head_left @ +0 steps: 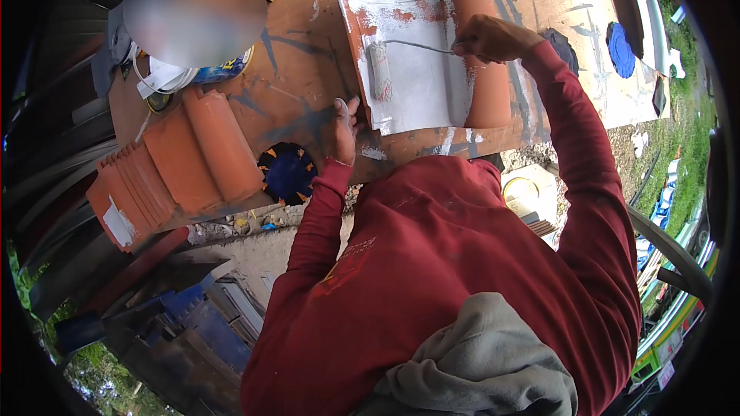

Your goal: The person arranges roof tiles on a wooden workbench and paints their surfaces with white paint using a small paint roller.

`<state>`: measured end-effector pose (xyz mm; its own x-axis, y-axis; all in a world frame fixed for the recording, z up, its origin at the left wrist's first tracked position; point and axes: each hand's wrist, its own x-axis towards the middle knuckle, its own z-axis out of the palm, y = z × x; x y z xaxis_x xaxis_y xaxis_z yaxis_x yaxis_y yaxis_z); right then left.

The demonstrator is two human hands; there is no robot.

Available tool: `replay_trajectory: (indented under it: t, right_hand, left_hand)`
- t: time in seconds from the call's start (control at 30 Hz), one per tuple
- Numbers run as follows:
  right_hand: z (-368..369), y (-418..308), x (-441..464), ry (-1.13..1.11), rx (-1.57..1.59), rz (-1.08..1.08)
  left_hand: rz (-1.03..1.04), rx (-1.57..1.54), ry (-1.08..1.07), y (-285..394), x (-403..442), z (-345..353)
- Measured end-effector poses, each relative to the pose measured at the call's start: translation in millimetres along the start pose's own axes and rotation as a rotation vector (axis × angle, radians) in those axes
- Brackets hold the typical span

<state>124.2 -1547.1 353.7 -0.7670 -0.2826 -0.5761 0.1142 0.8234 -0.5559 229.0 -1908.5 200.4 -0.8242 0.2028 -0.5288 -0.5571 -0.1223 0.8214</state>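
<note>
My right hand (493, 38) is closed around the handle end of a paint roller (381, 69), whose thin bent wire frame reaches left. Its white, paint-covered sleeve lies near the left side of a clay roof tile (482, 96). White paint coats most of the tile's flat part, with orange patches showing near the top and left edge. The raised right ridge is mostly bare orange. My left hand (344, 129) is beside the tile's lower left corner, holding nothing, fingers apart and slightly bent. Whether it touches the tile I cannot tell.
Stacked orange tiles (193, 150) lie at the table's left, beside a dark blue round item (288, 173). A blue paint can (227, 68) stands behind them. A blue disc (620, 50) and a dark one (561, 48) lie to the right on the paint-streaked wooden table (308, 69).
</note>
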Motion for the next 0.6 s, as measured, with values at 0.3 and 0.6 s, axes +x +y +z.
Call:
replay_trajectory:
  t: [0.3, 0.6]
  right_hand:
    - [-6.0, -5.6, 9.9, 0.001, -0.05, -0.055]
    - [6.6, 8.5, 0.6, 0.12, -0.121, -0.216]
  left_hand:
    - [-0.019, -0.014, -0.031, 8.0, -3.6, 4.3]
    - [-0.044, -0.03, 0.01, 0.8, 3.7, -0.2]
